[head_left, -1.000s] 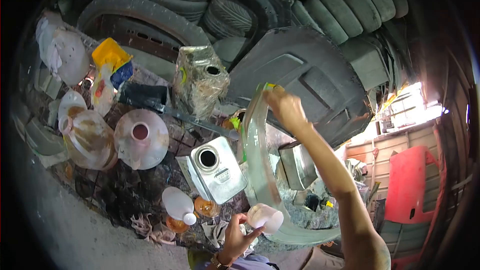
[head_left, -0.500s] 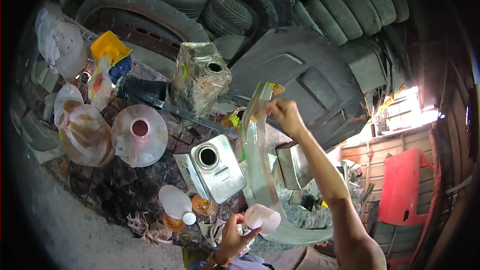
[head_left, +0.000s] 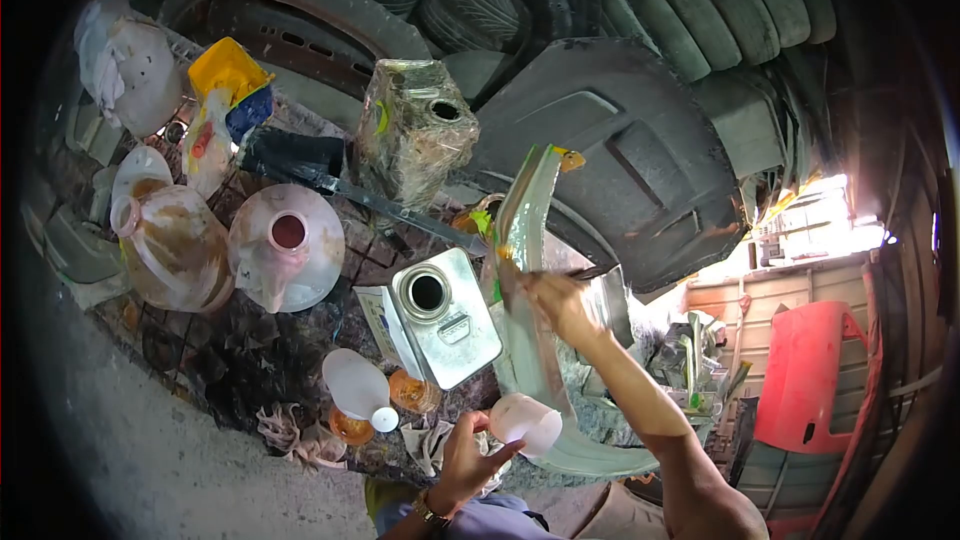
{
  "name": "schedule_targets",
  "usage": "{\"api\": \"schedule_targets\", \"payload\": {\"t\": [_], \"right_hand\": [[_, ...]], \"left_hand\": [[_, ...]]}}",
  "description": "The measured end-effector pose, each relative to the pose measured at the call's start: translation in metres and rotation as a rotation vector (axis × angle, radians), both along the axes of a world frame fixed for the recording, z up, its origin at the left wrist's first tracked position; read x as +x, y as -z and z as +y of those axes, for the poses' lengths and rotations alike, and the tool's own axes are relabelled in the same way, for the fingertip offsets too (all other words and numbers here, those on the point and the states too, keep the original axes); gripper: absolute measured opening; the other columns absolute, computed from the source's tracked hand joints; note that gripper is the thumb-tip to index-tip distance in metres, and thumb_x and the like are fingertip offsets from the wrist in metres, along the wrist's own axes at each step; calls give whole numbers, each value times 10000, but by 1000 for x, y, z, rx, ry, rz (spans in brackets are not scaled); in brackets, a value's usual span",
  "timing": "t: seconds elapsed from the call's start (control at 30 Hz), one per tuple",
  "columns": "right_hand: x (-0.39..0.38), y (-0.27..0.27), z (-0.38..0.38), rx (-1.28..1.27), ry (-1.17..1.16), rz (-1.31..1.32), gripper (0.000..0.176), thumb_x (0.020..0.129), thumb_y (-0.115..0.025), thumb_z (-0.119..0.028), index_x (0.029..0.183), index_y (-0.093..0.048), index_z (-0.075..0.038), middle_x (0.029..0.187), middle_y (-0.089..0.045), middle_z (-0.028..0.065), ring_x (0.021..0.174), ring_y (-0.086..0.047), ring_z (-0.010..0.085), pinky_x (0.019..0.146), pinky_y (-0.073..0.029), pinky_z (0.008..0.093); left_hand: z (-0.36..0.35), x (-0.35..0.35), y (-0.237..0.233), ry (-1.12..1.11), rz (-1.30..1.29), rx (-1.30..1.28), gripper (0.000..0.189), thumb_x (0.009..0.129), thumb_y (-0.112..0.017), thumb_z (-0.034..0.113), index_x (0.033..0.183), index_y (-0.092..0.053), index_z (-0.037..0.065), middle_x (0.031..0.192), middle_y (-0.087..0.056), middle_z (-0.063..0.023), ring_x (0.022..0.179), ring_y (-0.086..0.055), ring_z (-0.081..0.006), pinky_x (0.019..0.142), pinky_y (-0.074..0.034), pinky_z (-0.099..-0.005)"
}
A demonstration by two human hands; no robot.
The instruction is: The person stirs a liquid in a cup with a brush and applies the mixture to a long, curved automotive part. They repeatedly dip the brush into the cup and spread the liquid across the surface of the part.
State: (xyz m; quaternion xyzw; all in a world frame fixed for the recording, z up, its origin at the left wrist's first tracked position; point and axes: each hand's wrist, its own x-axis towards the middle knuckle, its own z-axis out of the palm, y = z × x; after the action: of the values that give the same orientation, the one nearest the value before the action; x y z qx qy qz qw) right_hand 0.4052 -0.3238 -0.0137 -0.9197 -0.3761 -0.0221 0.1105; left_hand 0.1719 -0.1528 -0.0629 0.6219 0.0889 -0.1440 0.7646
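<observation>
My left hand [head_left: 468, 460] has its fingers closed round a translucent white plastic cup [head_left: 528, 425], held tilted near the table's front edge. My right hand [head_left: 562, 305] is closed and slightly blurred, pinching what looks like a small brush [head_left: 508, 258] with a brownish tip, mostly hidden by the fingers. The brush is at a long, curved, pale green panel [head_left: 530, 340]. This panel has a glossy, wet-looking surface and green patches at its edge, and it bends to the right near the bottom.
An uncapped metal can [head_left: 455, 335] stands left of the panel. Further left are a white bottle [head_left: 355, 385], large stained jugs [head_left: 180, 250] and a wrapped can [head_left: 410, 145]. A dark hood-like panel [head_left: 610, 160] and stacked tyres [head_left: 710, 15] lie behind. A crumpled rag [head_left: 295, 430] lies in front.
My right hand has moved down along the curved panel, toward me. My left hand keeps the cup nearly in place. The whole view has shifted slightly.
</observation>
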Motion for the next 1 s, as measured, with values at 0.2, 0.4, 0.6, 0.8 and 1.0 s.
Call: {"api": "schedule_targets", "payload": {"t": [0.2,0.4,0.6,0.8,1.0], "right_hand": [[-3,-41,5,61,111,452,188,940,-614,-200,988,-698,-38,831,-685,142,700,-669,278,646,-523,371],[92,-48,25,260,229,375,184,943,-597,-159,973,-703,-11,822,-700,108,712,-661,201,691,-514,335],[51,-29,3,204,189,45,188,900,-640,-156,1029,-686,-28,925,-677,148,799,-659,318,726,-529,359],[-46,-7,-45,23,66,208,237,899,-640,-220,1109,-700,-128,968,-691,121,831,-674,315,709,-561,393],[-82,-28,-58,21,84,503,198,922,-626,-249,1013,-707,-94,908,-690,118,778,-671,306,656,-513,405]], "left_hand": [[0,0,-4,35,57,19,710,697,-882,371,1124,-466,-15,1067,-621,-204,1048,-627,-294,926,-497,-408],[-9,-7,-1,37,25,50,669,706,-885,305,1109,-453,-11,1055,-620,-195,1047,-627,-286,915,-498,-410],[-11,-10,0,-56,-16,44,607,703,-887,271,1071,-488,-2,998,-614,-169,942,-636,-275,835,-521,-382],[-10,-13,4,-97,-18,38,580,712,-878,202,1085,-487,-8,1053,-623,-173,969,-638,-252,857,-517,-358],[-5,-13,-14,-39,-8,125,574,734,-855,121,1108,-437,-2,1077,-624,-157,997,-632,-203,893,-511,-342]]}}
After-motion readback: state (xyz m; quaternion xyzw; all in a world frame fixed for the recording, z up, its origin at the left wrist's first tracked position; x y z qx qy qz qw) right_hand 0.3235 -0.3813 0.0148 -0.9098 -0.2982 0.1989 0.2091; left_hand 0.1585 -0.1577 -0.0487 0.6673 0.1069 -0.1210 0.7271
